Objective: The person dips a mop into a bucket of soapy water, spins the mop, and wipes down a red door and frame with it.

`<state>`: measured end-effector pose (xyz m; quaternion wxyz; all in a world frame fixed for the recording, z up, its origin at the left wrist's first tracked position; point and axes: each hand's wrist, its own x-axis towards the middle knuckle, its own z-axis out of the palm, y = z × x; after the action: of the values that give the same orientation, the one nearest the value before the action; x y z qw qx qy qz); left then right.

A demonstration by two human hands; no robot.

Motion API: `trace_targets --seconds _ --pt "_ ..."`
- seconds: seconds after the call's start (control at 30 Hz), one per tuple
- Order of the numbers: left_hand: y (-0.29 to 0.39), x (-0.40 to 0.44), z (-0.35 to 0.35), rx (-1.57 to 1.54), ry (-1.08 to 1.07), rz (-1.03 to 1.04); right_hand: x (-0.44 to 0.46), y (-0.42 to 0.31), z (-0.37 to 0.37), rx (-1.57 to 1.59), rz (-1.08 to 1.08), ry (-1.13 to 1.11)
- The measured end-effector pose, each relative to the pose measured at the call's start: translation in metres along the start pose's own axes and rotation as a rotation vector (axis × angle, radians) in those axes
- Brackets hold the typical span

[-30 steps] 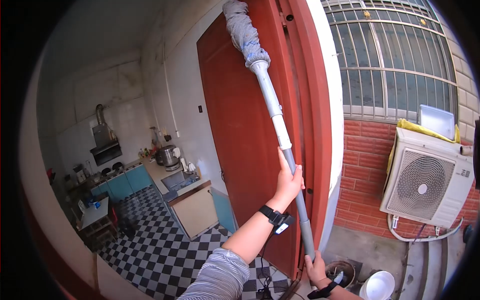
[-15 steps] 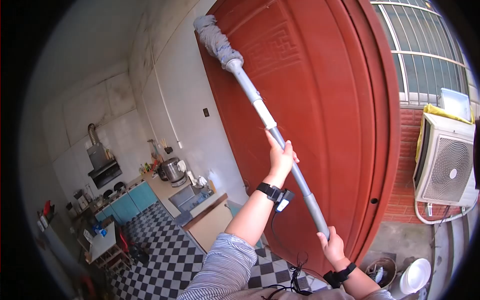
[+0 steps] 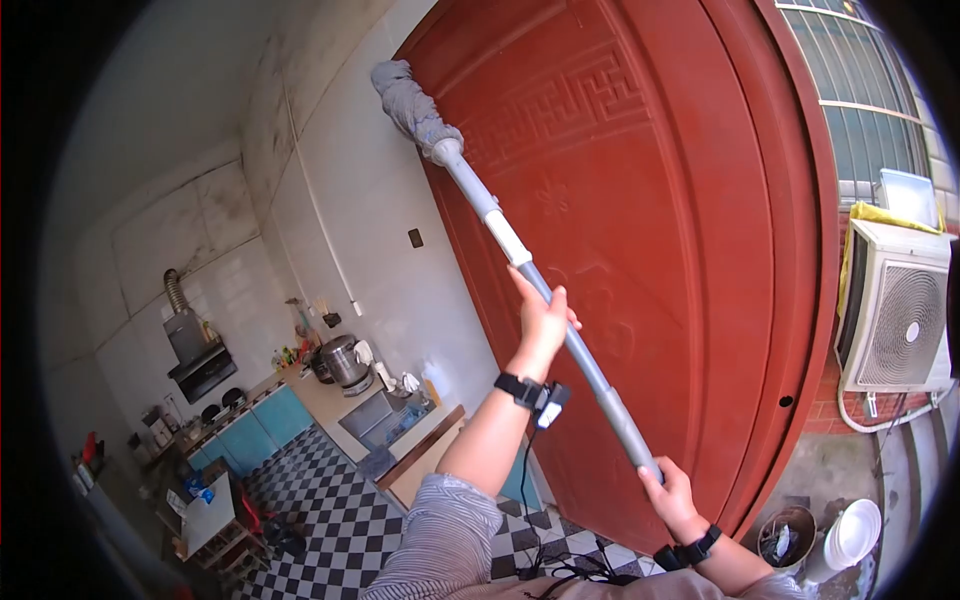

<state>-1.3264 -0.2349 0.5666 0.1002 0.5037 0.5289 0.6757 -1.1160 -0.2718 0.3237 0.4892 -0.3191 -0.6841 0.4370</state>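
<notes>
A mop (image 3: 484,208) with a grey and white handle slants across the view, its grey twisted cloth head (image 3: 415,112) raised at the upper left edge of the red door (image 3: 610,230). My left hand (image 3: 545,325) is wrapped round the middle of the handle, just below the white section. Lower right, my right hand (image 3: 674,495) grips the bottom end of the handle. Both wrists wear black straps, and a small device sits on the left one. Whether the mop head touches the door or hangs just in front of it, I cannot tell.
To the left lies a kitchen with a sink (image 3: 385,420), a steel pot (image 3: 346,362), a range hood (image 3: 200,362) and a small table (image 3: 212,520) on a checkered floor. At right are an air-conditioner unit (image 3: 900,310), a white bucket (image 3: 850,535) and a bin (image 3: 786,535).
The mop head has shifted left and slightly down in view, and my left hand has moved left with the handle. More of the door's carved pattern shows. Both hands keep their grip.
</notes>
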Motion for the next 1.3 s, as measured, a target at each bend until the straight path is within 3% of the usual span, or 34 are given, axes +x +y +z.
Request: trace_targets --seconds 0.07,0.13,0.2,0.33,0.47,0.53,0.57,0.73,0.8,0.93,1.0,1.3 --pt "-0.010 -0.027 0.015 -0.033 -0.031 -0.001 -0.019 0.030 -0.012 -0.023 -0.029 0.038" --pt "-0.027 -0.057 0.032 -0.080 -0.117 0.028 -0.041 0.047 -0.029 0.186 0.186 0.042" --pt "-0.043 -0.087 0.056 -0.114 -0.163 0.033 -0.063 0.090 -0.051 0.181 0.187 0.054" --pt "-0.045 -0.143 0.105 -0.167 -0.250 0.111 -0.103 0.102 -0.097 0.170 0.313 0.058" --pt "-0.030 -0.187 0.152 -0.259 -0.389 0.147 -0.139 0.172 -0.142 0.016 0.158 0.094" --pt "-0.023 -0.204 0.174 -0.268 -0.454 0.190 -0.147 0.172 -0.157 0.026 0.060 0.160" --pt "-0.020 -0.209 0.184 -0.301 -0.498 0.166 -0.153 0.171 -0.160 0.089 0.147 0.177" --pt "0.009 -0.198 0.209 -0.220 -0.582 0.288 -0.133 0.163 -0.171 0.121 0.093 0.160" --pt "0.016 -0.184 0.208 -0.218 -0.583 0.311 -0.116 0.169 -0.161 0.133 -0.003 0.170" --pt "0.024 -0.146 0.180 -0.211 -0.505 0.273 -0.082 0.146 -0.126 0.056 0.071 0.054" --pt "0.032 -0.127 0.154 -0.225 -0.488 0.288 -0.072 0.115 -0.106 0.104 0.196 0.040" --pt "0.020 -0.024 0.052 -0.214 -0.240 0.261 -0.011 0.000 -0.042 -0.079 0.124 -0.049"
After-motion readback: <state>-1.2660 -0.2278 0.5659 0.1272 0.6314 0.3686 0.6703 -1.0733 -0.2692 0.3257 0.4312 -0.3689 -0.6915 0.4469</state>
